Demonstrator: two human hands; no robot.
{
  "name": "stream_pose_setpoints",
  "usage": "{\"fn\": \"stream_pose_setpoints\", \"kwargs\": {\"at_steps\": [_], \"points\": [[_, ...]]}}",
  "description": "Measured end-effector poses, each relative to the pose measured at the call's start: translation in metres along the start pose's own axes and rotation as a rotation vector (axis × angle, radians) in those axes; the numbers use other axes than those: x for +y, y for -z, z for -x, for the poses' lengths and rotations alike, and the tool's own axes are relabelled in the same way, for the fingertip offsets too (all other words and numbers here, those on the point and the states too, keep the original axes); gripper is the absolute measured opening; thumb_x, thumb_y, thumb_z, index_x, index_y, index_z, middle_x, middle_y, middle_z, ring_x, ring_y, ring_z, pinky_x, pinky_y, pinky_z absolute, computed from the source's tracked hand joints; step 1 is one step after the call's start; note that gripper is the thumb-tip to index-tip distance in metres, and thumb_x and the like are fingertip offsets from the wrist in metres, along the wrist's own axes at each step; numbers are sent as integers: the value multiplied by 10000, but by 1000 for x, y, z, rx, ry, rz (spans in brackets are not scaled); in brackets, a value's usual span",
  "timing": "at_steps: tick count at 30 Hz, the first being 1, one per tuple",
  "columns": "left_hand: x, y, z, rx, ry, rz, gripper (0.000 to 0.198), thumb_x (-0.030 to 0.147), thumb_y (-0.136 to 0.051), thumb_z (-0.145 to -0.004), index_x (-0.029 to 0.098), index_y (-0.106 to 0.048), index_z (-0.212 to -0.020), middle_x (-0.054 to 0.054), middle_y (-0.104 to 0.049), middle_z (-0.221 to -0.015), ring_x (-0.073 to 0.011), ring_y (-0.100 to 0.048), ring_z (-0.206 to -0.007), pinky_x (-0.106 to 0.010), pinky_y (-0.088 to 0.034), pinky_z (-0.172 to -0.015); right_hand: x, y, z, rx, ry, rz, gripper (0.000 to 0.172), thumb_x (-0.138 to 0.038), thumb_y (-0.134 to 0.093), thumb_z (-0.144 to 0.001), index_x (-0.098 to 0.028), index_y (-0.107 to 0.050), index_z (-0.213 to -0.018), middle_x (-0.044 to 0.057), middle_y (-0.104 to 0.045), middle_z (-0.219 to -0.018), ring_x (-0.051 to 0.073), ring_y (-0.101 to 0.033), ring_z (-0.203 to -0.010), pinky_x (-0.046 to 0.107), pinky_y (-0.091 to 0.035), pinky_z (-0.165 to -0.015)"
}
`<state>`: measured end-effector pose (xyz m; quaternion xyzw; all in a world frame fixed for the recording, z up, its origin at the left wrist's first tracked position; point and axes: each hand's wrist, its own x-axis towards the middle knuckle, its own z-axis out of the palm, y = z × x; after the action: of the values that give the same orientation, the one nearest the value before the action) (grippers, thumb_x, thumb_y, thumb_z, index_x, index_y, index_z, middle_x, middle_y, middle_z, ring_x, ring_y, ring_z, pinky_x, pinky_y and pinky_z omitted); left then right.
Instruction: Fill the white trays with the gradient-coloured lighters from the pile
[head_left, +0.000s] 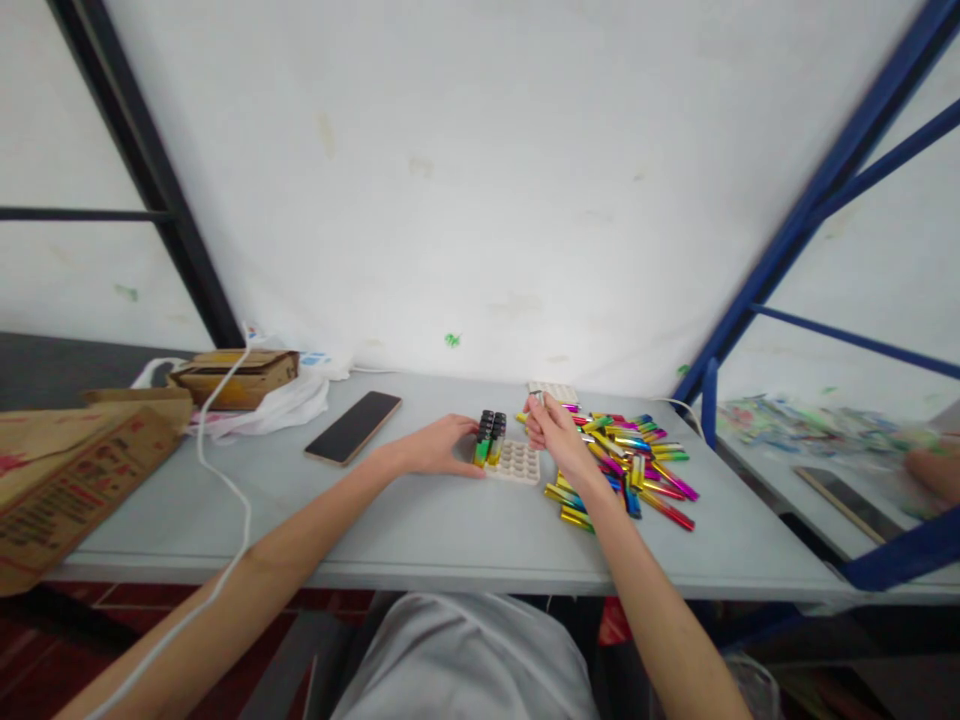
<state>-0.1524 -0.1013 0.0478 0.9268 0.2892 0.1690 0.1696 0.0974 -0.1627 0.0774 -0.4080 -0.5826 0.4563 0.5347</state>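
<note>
gloss against matt

the tubes [637, 472] look metallic and glossy; the tray [517, 462] looks like matt plastic. the table [450, 530] is smooth and matt, the phone [354, 428] glassy, the box [90, 480] matt cardboard, the bag [301, 408] thin, crinkled plastic.

- The left hand [444, 446] is curving around the left end of a pale tray [517, 463], beside upright black-topped tubes [484, 437].
- The right hand [551, 425] is pinching a small, unclear item [535, 396].
- Shiny tubes [637, 470] are lying heaped beside the right hand.
- A phone [355, 427] is lying left of the left hand.
</note>
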Motion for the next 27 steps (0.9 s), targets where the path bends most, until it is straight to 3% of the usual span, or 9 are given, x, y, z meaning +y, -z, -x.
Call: {"fn": "stream_pose_setpoints", "kwargs": {"at_steps": [6,14,22,27], "points": [[-4,-1,0,-3,18,-12,780,731,-799,-815,185,-669,-1356,-170,-662,-1464,-381,-609,-1357,-460,-445,-1186,13,12,1,186,118,478,610,-755,-544,-921,-254,-377,-615,-45,-364,-570,143,-374,-579,292,-299,-555],[-2,-1,-1,-3,46,-25,794,741,-802,-799,187,-666,-1351,-169,-658,-1472,-385,-611,-1361,-463,-446,-1191,17,7,3,276,115,586,468,-555,-502,-897,-268,-320,-576,-50,-312,-548,142,-342,-579,310,-231,-586],[0,1,0,-17,46,-15,789,742,-792,-810,193,-665,-1362,-160,-652,-1481,-386,-597,-1371,-458,-438,-1200,17,8,4,246,156,589,541,-644,-512,-999,-256,-402,-639,-33,-438,-591,170,-444,-615,309,-330,-608],[-1,1,0,-9,36,8,769,711,-810,-810,196,-665,-1363,-160,-658,-1473,-380,-602,-1362,-469,-441,-1193,11,10,6,11,184,521,490,-682,-415,-1056,-259,-529,-836,4,-584,-750,190,-530,-663,303,-415,-632]]}}
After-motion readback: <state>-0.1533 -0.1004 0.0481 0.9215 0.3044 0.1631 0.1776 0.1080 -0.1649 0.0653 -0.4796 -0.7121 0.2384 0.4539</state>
